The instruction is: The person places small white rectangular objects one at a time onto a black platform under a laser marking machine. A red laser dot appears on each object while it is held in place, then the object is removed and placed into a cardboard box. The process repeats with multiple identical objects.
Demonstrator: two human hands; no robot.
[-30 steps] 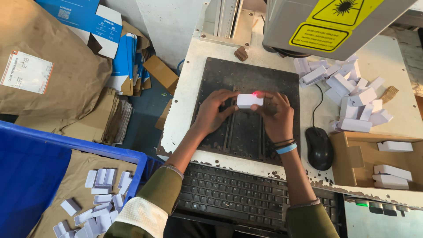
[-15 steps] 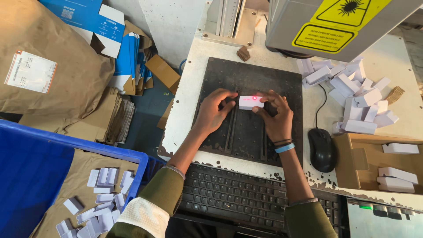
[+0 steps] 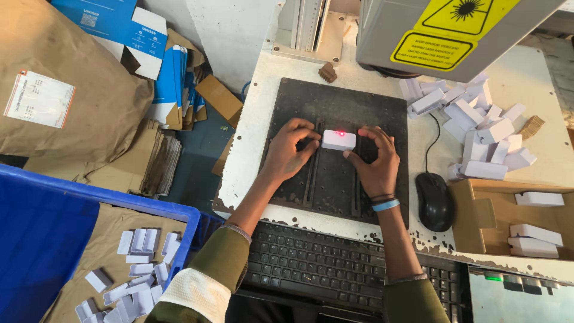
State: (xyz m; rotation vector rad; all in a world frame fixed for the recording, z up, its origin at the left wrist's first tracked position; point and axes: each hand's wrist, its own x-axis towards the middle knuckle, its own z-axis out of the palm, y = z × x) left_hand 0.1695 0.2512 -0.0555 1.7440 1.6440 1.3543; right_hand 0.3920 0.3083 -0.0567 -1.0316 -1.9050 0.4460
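A worn white counter [image 3: 251, 125] carries the whole setup, with a grey machine head [image 3: 412, 30] bearing a yellow warning label hanging over its far edge. To the left, beside a large brown paper sack [image 3: 78, 101], a blue crate [image 3: 54, 239] lined with brown paper holds loose small white pieces. On the counter lies a dark metal plate [image 3: 335, 179] with grooves running toward the person, and nearer the person sits a black keyboard [image 3: 335, 269]. An open cardboard box [image 3: 478, 215] at the right holds a few white blocks, a heap of the same white blocks [image 3: 472, 125] lies behind it, and a black mouse [image 3: 433, 200] sits just beside the plate. The left hand [image 3: 290, 152] and the right hand [image 3: 373, 158] rest on the plate, their fingertips pressing from either side on a small white block [image 3: 338, 140] that lies flat at the plate's middle, a red light spot on its top. The block looks light, rigid and smooth, probably easy to nudge; pinching its two short ends seems the surest hold.
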